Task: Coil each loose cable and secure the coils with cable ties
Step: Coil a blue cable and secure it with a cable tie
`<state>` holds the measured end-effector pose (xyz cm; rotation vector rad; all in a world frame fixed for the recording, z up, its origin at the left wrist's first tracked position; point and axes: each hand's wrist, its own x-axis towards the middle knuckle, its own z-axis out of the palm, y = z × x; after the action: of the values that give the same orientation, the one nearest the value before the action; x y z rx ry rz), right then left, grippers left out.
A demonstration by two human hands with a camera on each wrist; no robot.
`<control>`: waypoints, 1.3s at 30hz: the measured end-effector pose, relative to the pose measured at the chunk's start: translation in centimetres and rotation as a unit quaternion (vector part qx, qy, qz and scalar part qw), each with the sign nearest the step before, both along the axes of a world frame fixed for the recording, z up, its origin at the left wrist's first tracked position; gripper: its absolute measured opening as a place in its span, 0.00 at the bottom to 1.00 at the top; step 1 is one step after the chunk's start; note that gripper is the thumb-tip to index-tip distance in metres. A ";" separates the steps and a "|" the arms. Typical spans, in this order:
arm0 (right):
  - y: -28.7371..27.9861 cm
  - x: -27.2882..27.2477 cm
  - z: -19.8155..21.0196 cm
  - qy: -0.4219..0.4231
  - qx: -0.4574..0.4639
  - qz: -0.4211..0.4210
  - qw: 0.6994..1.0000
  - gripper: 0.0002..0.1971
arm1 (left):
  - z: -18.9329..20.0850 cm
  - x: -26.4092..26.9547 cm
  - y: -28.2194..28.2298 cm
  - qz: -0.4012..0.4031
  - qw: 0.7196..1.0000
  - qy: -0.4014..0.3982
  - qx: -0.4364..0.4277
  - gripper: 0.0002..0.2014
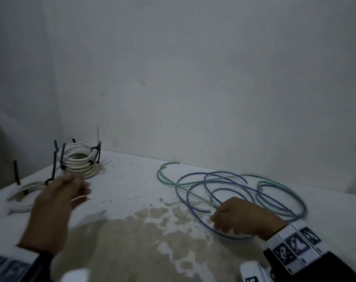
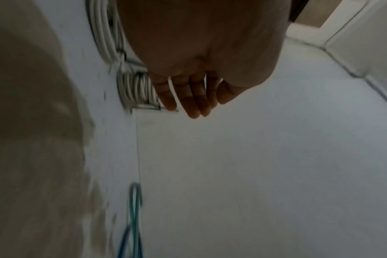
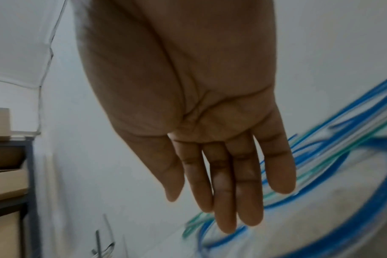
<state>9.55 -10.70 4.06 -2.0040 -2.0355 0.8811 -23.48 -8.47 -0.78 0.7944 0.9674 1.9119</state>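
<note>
Loose blue cable [image 1: 224, 192], sprawling loops

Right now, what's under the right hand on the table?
Under the right hand runs a loop of the blue cable, lying loose on the white table, entangled with the green cable. Whether the fingers touch the cable is hidden.

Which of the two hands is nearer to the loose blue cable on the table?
Right. The right hand lies over the near loops of the blue cable. The left hand is far to the left, by the tied white coils.
</note>
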 end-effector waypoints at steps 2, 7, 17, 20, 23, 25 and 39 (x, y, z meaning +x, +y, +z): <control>0.0 3.2 0.2 -0.032 0.024 -0.023 0.999 0.18 | 1.9 6.6 -2.2 -0.059 0.995 0.083 -0.020 0.11; 1.0 8.2 -0.3 -0.139 0.036 -0.026 0.989 0.16 | 0.2 17.7 -1.1 -0.214 0.968 0.000 -0.133 0.08; 3.2 9.1 -3.8 -0.159 0.076 -0.007 0.984 0.12 | -3.7 22.5 -0.5 -0.298 0.921 -0.091 -0.232 0.19; 2.7 9.6 -2.9 -0.171 0.169 -0.031 0.970 0.09 | -4.3 22.3 -0.2 -0.296 0.918 -0.106 -0.241 0.21; 1.2 9.8 0.4 -0.061 0.370 -0.049 0.926 0.11 | -4.2 22.3 -0.3 -0.307 0.917 -0.106 -0.232 0.23; -0.2 9.6 3.4 -0.024 0.469 -0.030 0.882 0.10 | -3.5 22.3 -0.8 -0.304 0.926 -0.101 -0.198 0.22; -6.8 10.6 13.1 -0.012 0.595 -0.003 0.803 0.11 | 3.9 21.9 -3.9 -0.381 0.924 -0.017 0.009 0.17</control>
<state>20.11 -17.54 17.18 -1.2283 -1.7770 -0.4351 -1.54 -12.38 3.12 0.9656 0.4965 1.2451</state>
